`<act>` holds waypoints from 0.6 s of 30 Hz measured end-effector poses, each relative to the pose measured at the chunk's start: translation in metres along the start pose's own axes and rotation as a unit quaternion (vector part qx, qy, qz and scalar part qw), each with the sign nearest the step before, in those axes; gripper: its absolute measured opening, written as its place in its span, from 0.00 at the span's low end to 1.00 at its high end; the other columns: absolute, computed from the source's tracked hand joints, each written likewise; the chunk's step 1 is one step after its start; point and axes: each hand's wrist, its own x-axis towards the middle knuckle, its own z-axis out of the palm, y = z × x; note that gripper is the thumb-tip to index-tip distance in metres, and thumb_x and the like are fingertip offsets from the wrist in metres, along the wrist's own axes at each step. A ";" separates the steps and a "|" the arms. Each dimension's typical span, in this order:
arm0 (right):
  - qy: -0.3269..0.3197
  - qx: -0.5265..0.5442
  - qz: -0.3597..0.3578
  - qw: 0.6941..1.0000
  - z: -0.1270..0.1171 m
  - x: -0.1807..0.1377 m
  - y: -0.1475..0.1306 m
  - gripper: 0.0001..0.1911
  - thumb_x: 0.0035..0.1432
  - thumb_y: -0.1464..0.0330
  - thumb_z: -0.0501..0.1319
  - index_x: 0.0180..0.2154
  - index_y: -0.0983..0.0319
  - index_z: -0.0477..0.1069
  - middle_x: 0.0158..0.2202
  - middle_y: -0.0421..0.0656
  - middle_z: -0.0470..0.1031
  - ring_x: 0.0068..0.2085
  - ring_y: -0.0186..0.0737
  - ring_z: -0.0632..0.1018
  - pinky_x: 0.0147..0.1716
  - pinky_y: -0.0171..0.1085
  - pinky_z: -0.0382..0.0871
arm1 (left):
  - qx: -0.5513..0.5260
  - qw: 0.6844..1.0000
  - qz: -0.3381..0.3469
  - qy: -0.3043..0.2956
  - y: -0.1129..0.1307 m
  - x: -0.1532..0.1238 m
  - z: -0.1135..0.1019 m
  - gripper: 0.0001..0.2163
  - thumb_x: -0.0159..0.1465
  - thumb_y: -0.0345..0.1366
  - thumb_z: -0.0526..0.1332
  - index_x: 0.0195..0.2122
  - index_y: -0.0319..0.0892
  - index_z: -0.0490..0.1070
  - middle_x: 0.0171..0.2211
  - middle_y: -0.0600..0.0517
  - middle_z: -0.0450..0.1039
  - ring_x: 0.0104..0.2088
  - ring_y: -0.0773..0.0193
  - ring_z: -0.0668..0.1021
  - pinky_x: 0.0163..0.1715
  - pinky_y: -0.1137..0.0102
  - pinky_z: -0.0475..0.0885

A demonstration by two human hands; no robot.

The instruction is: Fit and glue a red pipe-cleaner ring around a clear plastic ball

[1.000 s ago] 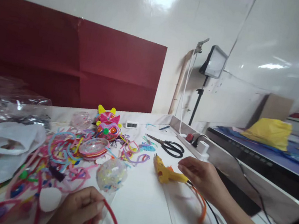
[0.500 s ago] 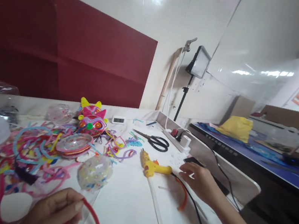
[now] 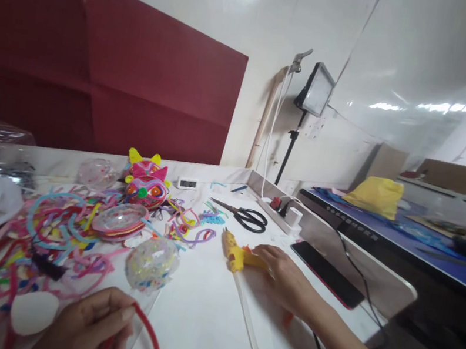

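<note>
My left hand [image 3: 93, 327], low in the view, pinches a red pipe cleaner [image 3: 152, 337] that curves away to the right. My right hand [image 3: 283, 275] lies over the handle of a yellow hot glue gun [image 3: 236, 254], its fingers closed about the grip and hiding most of it. The gun rests on the white table, nozzle pointing away, with a long clear glue stick [image 3: 249, 332] sticking out of its back. Left of the gun sits a clear plastic dome [image 3: 153, 264] with coloured specks inside.
Pipe cleaners and craft bits [image 3: 50, 251] pile up at left, beside a decorated cat mask [image 3: 146, 184]. Black-handled scissors [image 3: 247, 218] lie beyond the glue gun. A phone [image 3: 328, 274] and a power strip [image 3: 282, 215] line the right edge. A small digital display [image 3: 187, 183] stands behind.
My right hand has moved left from beside the cable onto the glue gun's handle, uncovering the phone. My left hand keeps its pinch on the red pipe cleaner. The view has shifted slightly.
</note>
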 end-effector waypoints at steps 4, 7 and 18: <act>-0.021 0.008 -0.034 0.999 0.016 0.019 -0.004 0.25 0.50 0.80 0.55 0.50 0.60 0.70 0.50 0.49 0.76 0.47 0.46 0.77 0.48 0.40 0.67 | -0.023 0.999 0.021 -0.009 -0.005 0.000 -0.002 0.16 0.42 0.45 0.74 0.21 0.40 0.71 0.13 0.55 0.71 0.13 0.70 0.70 0.14 0.75 0.62; -0.020 0.006 -0.043 0.999 0.029 0.029 0.000 0.24 0.51 0.78 0.57 0.51 0.60 0.69 0.47 0.50 0.77 0.44 0.47 0.78 0.45 0.40 0.68 | -0.037 0.999 0.029 -0.021 -0.006 0.001 -0.003 0.16 0.44 0.45 0.73 0.20 0.39 0.70 0.14 0.55 0.72 0.12 0.71 0.70 0.14 0.76 0.63; 0.154 0.083 -0.027 0.984 0.000 0.019 -0.007 0.21 0.51 0.73 0.54 0.49 0.62 0.68 0.47 0.52 0.74 0.41 0.49 0.78 0.38 0.42 0.72 | -0.056 0.998 0.028 -0.026 -0.008 0.002 -0.003 0.14 0.47 0.42 0.71 0.23 0.40 0.70 0.14 0.56 0.72 0.13 0.71 0.70 0.13 0.75 0.64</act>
